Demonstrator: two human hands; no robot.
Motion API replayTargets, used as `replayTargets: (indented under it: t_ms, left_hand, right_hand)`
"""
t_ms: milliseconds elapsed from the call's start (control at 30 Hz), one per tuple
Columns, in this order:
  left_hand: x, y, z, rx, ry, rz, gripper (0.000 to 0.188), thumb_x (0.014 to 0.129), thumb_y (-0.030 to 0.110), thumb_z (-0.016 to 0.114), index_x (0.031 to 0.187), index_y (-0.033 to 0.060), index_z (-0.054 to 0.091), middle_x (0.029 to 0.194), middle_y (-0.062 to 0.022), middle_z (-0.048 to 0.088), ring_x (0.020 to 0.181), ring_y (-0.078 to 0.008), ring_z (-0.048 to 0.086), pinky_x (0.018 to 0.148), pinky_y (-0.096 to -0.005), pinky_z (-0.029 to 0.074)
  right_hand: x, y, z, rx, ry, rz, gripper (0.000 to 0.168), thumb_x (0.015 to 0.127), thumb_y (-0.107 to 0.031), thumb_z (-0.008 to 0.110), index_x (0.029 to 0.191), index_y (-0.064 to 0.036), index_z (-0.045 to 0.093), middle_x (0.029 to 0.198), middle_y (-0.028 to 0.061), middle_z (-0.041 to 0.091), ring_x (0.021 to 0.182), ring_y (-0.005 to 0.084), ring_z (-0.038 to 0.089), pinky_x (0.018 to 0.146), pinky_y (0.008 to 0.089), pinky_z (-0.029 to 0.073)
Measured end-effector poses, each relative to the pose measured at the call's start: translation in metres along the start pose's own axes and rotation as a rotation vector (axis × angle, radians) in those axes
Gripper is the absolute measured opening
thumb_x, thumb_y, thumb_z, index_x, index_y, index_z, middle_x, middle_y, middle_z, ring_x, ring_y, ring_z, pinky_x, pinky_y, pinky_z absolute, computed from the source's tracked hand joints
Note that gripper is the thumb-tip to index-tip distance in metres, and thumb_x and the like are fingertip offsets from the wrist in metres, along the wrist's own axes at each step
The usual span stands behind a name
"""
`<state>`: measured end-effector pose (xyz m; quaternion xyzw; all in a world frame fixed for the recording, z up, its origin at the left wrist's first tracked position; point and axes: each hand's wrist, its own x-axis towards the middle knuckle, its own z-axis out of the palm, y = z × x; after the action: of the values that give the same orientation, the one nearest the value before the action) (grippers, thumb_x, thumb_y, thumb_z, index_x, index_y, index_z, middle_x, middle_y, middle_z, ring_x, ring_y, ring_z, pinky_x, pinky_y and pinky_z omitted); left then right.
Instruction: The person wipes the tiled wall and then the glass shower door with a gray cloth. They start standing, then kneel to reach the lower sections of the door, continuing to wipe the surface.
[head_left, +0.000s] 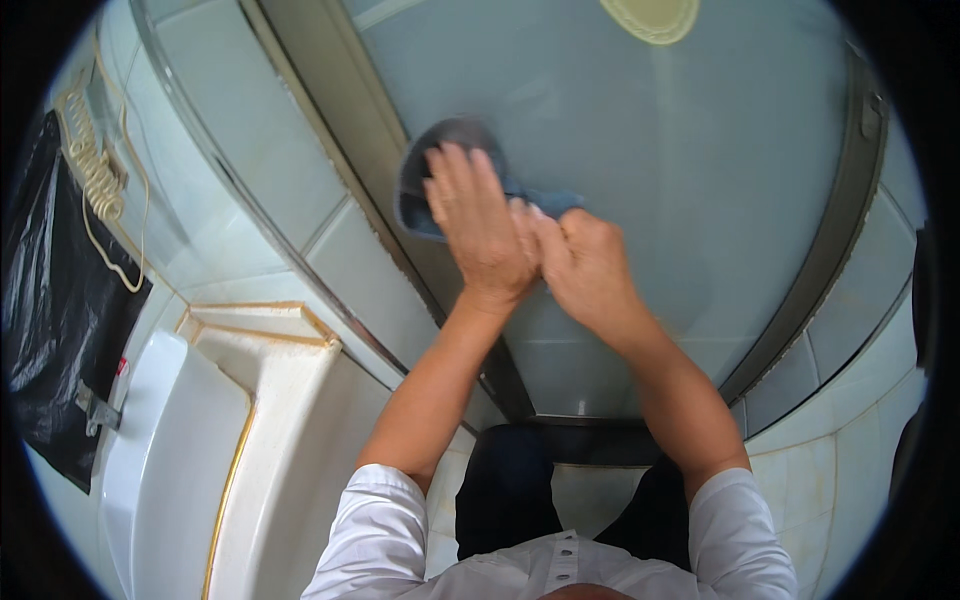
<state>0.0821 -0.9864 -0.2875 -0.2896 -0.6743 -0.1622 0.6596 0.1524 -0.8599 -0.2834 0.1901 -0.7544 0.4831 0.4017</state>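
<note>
A dark blue-grey cloth lies against the left edge of a frosted glass door panel, partly over the door's metal frame. My left hand presses flat on the cloth with its fingers stretched out. Beside it, touching, my right hand grips a bunched end of the same cloth. The upper part of the cloth and my left fingertips are slightly blurred. What lies beneath the cloth is hidden.
A white washbasin and its ledge stand at the lower left. Black plastic sheeting and a coiled cream cord hang on the left wall. A cream oval ornament is on the upper glass; tiled wall lies at right.
</note>
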Motion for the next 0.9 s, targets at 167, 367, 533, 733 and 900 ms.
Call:
replayTargets:
  t_ms: [167,367,533,733,900]
  left_hand:
    - [0.042,-0.002,0.01,0.022,0.084,-0.017,0.069,0.091,0.008,0.059,0.153,-0.011,0.035,0.161,-0.0365,0.029,0.152,-0.0543,0.023,0.121,-0.0659,0.017]
    - [0.078,0.035,0.03,-0.034,0.041,0.059,0.07,0.091,0.018,0.061,0.153,-0.0075,0.039,0.163,-0.0319,0.029,0.154,-0.0499,0.024,0.122,-0.0635,0.017]
    - [0.062,0.047,0.027,-0.184,-0.014,0.142,0.072,0.087,0.02,0.063,0.151,-0.0063,0.042,0.16,-0.0353,0.032,0.15,-0.0551,0.027,0.117,-0.0705,0.018]
    - [0.062,0.01,0.02,0.051,0.12,0.0,0.074,0.089,0.02,0.06,0.155,-0.0061,0.038,0.162,-0.0364,0.028,0.152,-0.0555,0.023,0.12,-0.068,0.017]
    - [0.101,-0.019,0.019,0.138,0.151,-0.002,0.07,0.095,0.024,0.058,0.152,-0.0099,0.039,0.163,-0.0344,0.027,0.154,-0.0512,0.021,0.122,-0.0645,0.016]
  right_hand:
    - [0.04,-0.018,-0.013,-0.073,0.063,-0.075,0.044,0.101,-0.032,0.062,0.077,0.004,0.064,0.074,0.0299,0.063,0.06,0.0444,0.063,0.053,0.048,0.05]
    - [0.034,-0.006,-0.046,0.136,0.268,0.165,0.045,0.102,-0.025,0.063,0.067,0.003,0.059,0.053,0.0113,0.057,0.046,0.0149,0.057,0.045,0.0342,0.045]
    - [0.002,0.006,-0.037,0.307,0.362,0.224,0.047,0.103,-0.025,0.063,0.065,0.001,0.057,0.053,0.0078,0.058,0.044,0.0141,0.057,0.043,0.0315,0.045]
    - [0.034,-0.005,-0.019,-0.063,0.232,-0.145,0.044,0.102,-0.021,0.065,0.066,0.004,0.055,0.052,0.0143,0.054,0.046,0.0148,0.056,0.044,0.0368,0.04]
    - [0.077,-0.029,-0.017,-0.112,0.233,-0.243,0.04,0.098,-0.02,0.063,0.068,0.005,0.058,0.061,0.0262,0.057,0.051,0.0401,0.057,0.05,0.0464,0.046]
